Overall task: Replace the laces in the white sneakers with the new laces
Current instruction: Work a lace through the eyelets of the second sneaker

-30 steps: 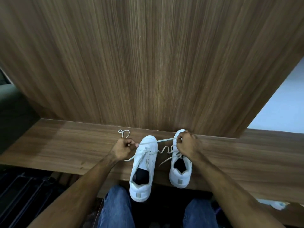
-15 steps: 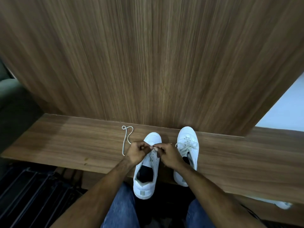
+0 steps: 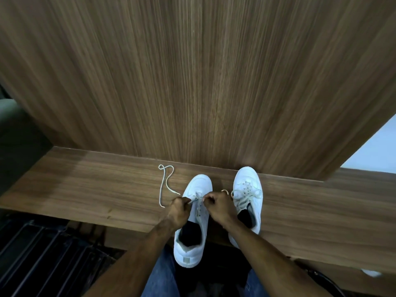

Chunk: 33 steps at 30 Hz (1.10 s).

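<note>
Matt wood-grain shelf point(image 3: 85, 189) and panel point(image 3: 192, 82); smooth white sneakers point(image 3: 200, 183).

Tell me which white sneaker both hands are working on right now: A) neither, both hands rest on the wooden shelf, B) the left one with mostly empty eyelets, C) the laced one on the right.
B: the left hand and right hand pinch a lace over the left white sneaker, whose eyelets are mostly empty; the right white sneaker is already laced.

We read this as an indoor furnished room, likely a home or office: a wood-veneer bench point(image 3: 85, 189) backed by a matching tall panel point(image 3: 192, 82), a pale wall point(image 3: 372, 153) at right, and dark slatted furniture point(image 3: 42, 254) (type unclear) below.
</note>
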Tool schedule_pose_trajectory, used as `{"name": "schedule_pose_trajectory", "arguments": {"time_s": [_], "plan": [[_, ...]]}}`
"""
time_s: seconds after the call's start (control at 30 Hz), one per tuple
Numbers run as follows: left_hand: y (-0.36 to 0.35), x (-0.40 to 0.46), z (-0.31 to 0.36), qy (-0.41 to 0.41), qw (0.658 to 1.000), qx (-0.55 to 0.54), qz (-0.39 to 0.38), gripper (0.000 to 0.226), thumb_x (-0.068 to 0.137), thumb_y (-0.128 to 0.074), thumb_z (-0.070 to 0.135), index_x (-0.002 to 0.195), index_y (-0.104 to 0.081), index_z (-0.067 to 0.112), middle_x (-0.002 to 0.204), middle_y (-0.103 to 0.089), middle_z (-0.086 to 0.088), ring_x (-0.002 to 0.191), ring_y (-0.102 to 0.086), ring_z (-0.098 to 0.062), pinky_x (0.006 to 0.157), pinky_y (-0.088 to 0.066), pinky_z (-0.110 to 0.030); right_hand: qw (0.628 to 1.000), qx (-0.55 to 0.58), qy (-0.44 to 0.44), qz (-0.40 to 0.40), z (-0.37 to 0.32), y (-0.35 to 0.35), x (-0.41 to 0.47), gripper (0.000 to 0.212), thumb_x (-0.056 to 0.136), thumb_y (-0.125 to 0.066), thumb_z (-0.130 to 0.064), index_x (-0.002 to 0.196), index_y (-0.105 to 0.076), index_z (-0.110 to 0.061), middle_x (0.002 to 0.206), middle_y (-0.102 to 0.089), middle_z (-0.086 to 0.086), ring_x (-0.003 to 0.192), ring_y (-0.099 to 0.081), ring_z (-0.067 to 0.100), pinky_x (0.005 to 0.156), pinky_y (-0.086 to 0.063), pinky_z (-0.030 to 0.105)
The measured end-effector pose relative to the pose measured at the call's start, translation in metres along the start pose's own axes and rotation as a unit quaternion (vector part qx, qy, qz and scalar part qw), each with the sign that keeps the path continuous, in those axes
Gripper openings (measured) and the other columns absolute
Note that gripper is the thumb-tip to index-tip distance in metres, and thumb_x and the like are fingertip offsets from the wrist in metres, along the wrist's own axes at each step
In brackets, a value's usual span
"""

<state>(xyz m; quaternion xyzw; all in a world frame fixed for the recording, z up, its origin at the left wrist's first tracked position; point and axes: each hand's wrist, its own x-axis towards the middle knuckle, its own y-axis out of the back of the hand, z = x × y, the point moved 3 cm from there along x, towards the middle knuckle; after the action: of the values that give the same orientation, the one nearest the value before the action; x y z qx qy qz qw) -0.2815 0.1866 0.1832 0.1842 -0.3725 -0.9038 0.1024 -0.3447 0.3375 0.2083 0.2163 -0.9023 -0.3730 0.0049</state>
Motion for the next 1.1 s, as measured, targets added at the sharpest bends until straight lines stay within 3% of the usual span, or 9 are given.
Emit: {"name": "schedule_pose_trajectory", "arguments": {"time_s": [0.13,0.27,0.53,0.67,0.77,0.87,0.97,1.1], "plan": [[0.001,0.002,0.0,0.012,1.0,-0.004,0.018,0.017,0.09,-0.054,0.022,0.095,-0.069,0.017,0.099,-0.071,-0.011,0.098,-0.065,-0.028,0.076,-0.047,-0.028,0.999,-0.048,-0.011,-0.005,-0.005,-0.013,0.0,0.018,0.086,-0.055,-0.028,0.091,-0.072,-0.027,0.091,-0.073,-0.003,0.089,-0.066,0.018,0.072,-0.049,0.027],[0.0,0.004,-0.003,0.04,0.998,-0.038,0.032,0.016,0.09,-0.055,0.014,0.093,-0.07,0.01,0.096,-0.072,-0.012,0.093,-0.065,-0.027,0.072,-0.042,-0.023,0.997,-0.076,-0.007,0.004,-0.006,-0.024,0.0,0.02,0.089,-0.054,-0.031,0.093,-0.072,-0.025,0.095,-0.073,0.0,0.093,-0.066,0.024,0.073,-0.05,0.03],[-0.002,0.005,-0.005,0.07,0.995,-0.07,0.017,0.018,0.084,-0.053,0.006,0.07,-0.063,0.013,0.086,-0.071,-0.017,0.085,-0.068,-0.032,0.072,-0.053,-0.036,0.986,-0.156,0.053,0.018,-0.008,-0.026,-0.002,0.027,0.095,-0.046,-0.032,0.103,-0.071,-0.028,0.105,-0.065,-0.002,0.099,-0.062,0.023,0.075,-0.047,0.032],[0.0,0.004,-0.003,0.085,0.993,-0.087,0.006,0.018,0.085,-0.051,0.004,0.086,-0.069,0.004,0.09,-0.072,-0.018,0.086,-0.068,-0.03,0.069,-0.049,-0.029,0.978,-0.187,0.088,0.014,-0.014,-0.029,-0.003,0.028,0.096,-0.043,-0.031,0.103,-0.069,-0.025,0.104,-0.062,0.0,0.097,-0.062,0.025,0.07,-0.042,0.031],[0.0,0.003,-0.003,0.097,0.988,-0.117,0.001,0.021,0.085,-0.05,0.003,0.087,-0.07,0.005,0.087,-0.071,-0.018,0.078,-0.067,-0.027,0.066,-0.048,-0.028,0.978,-0.188,0.084,0.013,-0.015,-0.032,-0.003,0.028,0.096,-0.043,-0.029,0.107,-0.069,-0.026,0.105,-0.062,0.001,0.098,-0.062,0.026,0.073,-0.045,0.033],[0.0,0.004,-0.006,0.151,0.971,-0.186,-0.016,0.02,0.088,-0.049,0.007,0.081,-0.068,0.008,0.077,-0.064,-0.014,0.066,-0.06,-0.022,0.058,-0.049,-0.027,0.981,-0.18,0.074,0.008,-0.016,-0.035,-0.002,0.028,0.095,-0.044,-0.027,0.108,-0.069,-0.027,0.107,-0.061,0.002,0.099,-0.062,0.028,0.078,-0.047,0.035],[-0.001,0.006,-0.011,0.226,0.935,-0.273,-0.03,0.016,0.093,-0.056,0.02,0.092,-0.066,0.008,0.078,-0.06,-0.008,0.062,-0.057,-0.016,0.046,-0.047,-0.02,0.982,-0.173,0.073,0.007,-0.016,-0.035,-0.001,0.027,0.095,-0.045,-0.026,0.106,-0.07,-0.023,0.108,-0.061,0.002,0.101,-0.061,0.027,0.079,-0.048,0.036],[0.0,0.008,-0.005,0.214,0.922,-0.319,-0.034,0.016,0.092,-0.06,0.011,0.077,-0.055,0.016,0.078,-0.057,-0.005,0.06,-0.055,-0.011,0.038,-0.046,-0.014,0.985,-0.158,0.074,-0.003,-0.016,-0.032,-0.002,0.025,0.094,-0.046,-0.023,0.102,-0.07,-0.02,0.107,-0.06,0.004,0.1,-0.061,0.026,0.075,-0.047,0.033]]}}
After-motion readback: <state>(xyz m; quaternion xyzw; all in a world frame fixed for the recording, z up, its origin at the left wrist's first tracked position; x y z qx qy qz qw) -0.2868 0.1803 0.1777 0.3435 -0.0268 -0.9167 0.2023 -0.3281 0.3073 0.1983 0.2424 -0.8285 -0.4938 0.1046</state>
